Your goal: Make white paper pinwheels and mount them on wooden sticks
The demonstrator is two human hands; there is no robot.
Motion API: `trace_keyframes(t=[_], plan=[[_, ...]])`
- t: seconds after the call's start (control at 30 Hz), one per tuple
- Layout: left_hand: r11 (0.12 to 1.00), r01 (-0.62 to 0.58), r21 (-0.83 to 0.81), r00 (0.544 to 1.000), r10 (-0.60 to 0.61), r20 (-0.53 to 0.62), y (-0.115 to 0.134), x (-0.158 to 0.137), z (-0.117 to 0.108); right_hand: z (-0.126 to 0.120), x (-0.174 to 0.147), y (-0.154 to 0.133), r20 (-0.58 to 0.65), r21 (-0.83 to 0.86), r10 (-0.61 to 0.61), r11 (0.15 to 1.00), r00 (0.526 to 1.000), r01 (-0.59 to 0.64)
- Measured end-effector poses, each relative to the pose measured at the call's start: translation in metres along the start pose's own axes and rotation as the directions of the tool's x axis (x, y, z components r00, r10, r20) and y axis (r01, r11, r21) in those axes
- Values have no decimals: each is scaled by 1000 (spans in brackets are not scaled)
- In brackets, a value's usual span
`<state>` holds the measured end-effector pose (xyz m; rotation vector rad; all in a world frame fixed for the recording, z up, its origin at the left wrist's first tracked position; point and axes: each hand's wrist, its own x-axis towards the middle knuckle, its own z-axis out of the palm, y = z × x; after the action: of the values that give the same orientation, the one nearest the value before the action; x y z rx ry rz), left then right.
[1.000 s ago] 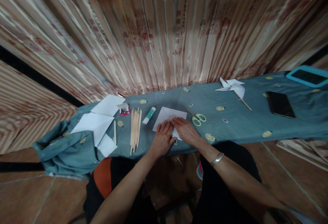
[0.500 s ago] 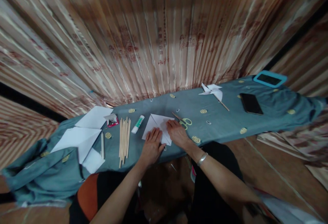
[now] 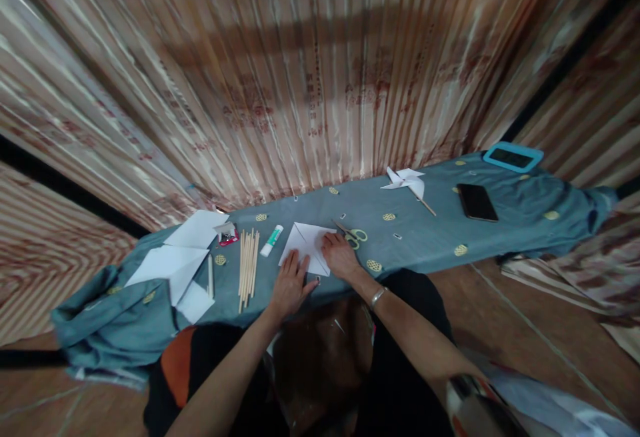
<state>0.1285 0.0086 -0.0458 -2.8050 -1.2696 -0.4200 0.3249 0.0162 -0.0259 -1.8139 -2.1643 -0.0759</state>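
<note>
A square white sheet of paper with crease or cut lines lies on the cloth-covered table in front of me. My left hand rests on its lower left part, fingers extended and thumb apart. At the sheet's right edge, my right hand has its fingers curled down onto the paper; the fingertips are partly hidden. Yellow-handled scissors lie just beyond the right hand, partly covered by it. To the left of the sheet is a green and white glue stick.
Wooden sticks lie left of the glue stick, near a small red box, a white pen-like stick and white paper sheets. On the right are a paper pinwheel, a phone and a blue-framed tablet. A curtain hangs behind.
My left hand has slid toward the paper's lower left edge, its thumb now farther from the fingers. The right hand stays at the right edge. The whole view has shifted slightly.
</note>
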Motion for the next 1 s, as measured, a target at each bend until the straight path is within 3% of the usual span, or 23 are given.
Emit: trace_keyframes(t=[0.4,0.67,1.0], plan=[[998,61,18,998,-61,12,0,-30,-6,3,-1,-2,19,-5,5,1000,1000,-5],[994,103,-23,989,-100,111,7,-30,-15,5,-4,-2,1,-25,-16,1000,1000,16],[988,79,-135,970,-45,237,0,-31,-34,19,-6,4,-96,-67,-75,995,993,69]])
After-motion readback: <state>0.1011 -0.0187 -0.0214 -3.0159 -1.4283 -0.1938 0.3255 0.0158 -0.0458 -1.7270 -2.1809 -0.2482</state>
